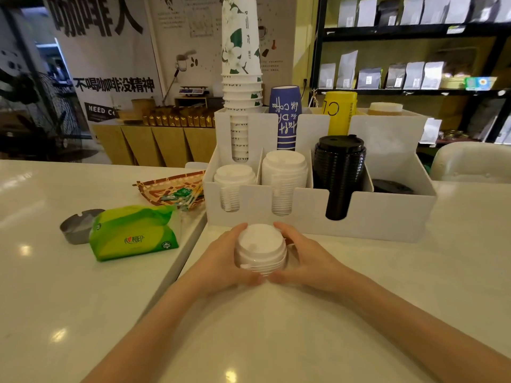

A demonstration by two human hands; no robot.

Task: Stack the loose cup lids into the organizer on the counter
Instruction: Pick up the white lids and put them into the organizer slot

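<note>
A stack of white cup lids (260, 247) stands on the counter just in front of the white organizer (381, 214). My left hand (224, 261) cups its left side and my right hand (307, 258) cups its right side, fingertips nearly meeting at the near side. In the organizer's front row sit a short white lid stack (234, 175), a taller white lid stack (284, 168) and a black lid stack (339, 161). A few black lids (391, 186) lie low in the rightmost front slot.
Behind the lids, the organizer holds a tall pile of white floral cups (241, 64), blue cups (285, 117) and yellow cups (340, 113). A green tissue pack (132, 230), a grey ashtray (77, 226) and a woven tray of packets (174, 190) lie on the left.
</note>
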